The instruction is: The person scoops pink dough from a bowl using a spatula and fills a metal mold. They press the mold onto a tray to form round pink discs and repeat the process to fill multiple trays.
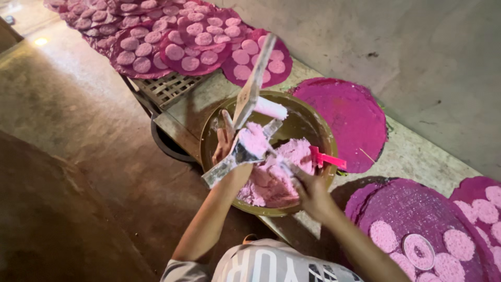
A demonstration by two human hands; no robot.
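On the far left we see only the dark floor (78, 120). Next come the round magenta trays (182, 47) at the top, already covered with flat pink discs (175, 52), so that part of the work looks finished.

In the middle stands the wide olive bowl (308, 122), and it holds much pink dough (276, 177); we judge that many discs are left to make. Our left hand (224, 143) is at the bowl's left rim with the fingers closed around a flat metal scraper (237, 156), and a lump of dough sits on it. The long axis of the scraper runs from lower left to upper right, and a long pale blade (253, 83) rises from it toward the top. Our right hand (310, 190) is at the near side of the bowl, fingers curled into the dough; what they grip exactly we cannot tell. A small pink tool (326, 158) lies on the right rim.

Further right lies one empty magenta mat (349, 115), and at the lower right a tray (396, 203) only partly filled, with a ring mould (419, 250) on it.
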